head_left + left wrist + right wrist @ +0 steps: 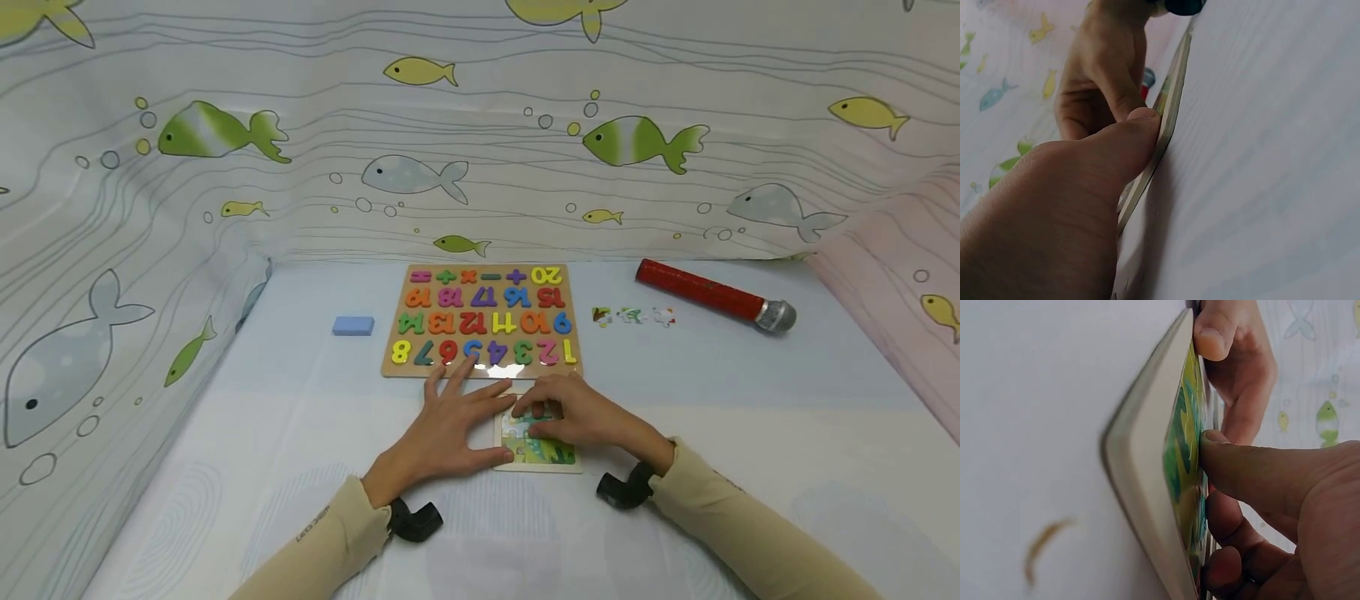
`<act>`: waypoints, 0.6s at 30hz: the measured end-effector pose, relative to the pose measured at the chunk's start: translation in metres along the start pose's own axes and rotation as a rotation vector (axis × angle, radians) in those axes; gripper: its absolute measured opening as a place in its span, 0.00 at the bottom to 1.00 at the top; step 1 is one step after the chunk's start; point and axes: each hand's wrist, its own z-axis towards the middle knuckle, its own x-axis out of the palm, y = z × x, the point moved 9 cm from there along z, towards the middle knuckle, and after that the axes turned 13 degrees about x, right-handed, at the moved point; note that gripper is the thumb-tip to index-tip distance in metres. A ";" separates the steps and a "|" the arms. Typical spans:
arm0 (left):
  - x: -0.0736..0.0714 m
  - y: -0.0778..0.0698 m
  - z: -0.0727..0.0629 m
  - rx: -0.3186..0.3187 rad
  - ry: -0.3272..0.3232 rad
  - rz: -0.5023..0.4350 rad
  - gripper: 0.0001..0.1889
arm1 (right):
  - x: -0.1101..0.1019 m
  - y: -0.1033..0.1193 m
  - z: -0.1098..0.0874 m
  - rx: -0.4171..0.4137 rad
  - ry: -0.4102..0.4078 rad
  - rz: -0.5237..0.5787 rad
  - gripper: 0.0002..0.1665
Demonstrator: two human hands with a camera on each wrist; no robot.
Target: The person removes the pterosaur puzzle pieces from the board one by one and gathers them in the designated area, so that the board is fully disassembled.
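I watch the small jigsaw puzzle (551, 452) lying between the two hands, mostly under the right one. The left hand (447, 425) is spread wide and grips nothing; its thumb presses the puzzle's near-left edge, while its longest reach extends over the near side of the number board (500, 287). The right hand (573, 412) has its fingers bent, thumb and fingertips down at the picture's surface. I cannot tell whether it pinches a piece. Three loose pieces (632, 316) lie beyond the right hand, nearer to me than the red microphone (705, 292).

My reading is that a piece is being seated or adjusted while the left thumb steadies the frame. I judge that the next move calls for matching edges, light fingertip pressure, and that thumb staying put.
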 end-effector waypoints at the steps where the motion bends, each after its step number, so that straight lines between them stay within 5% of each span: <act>1: 0.000 0.000 0.000 0.000 0.000 0.002 0.39 | 0.000 0.000 0.000 -0.001 -0.002 0.003 0.13; 18: -0.001 0.001 0.002 -0.001 0.002 0.009 0.40 | -0.001 0.001 0.001 -0.008 0.020 0.047 0.13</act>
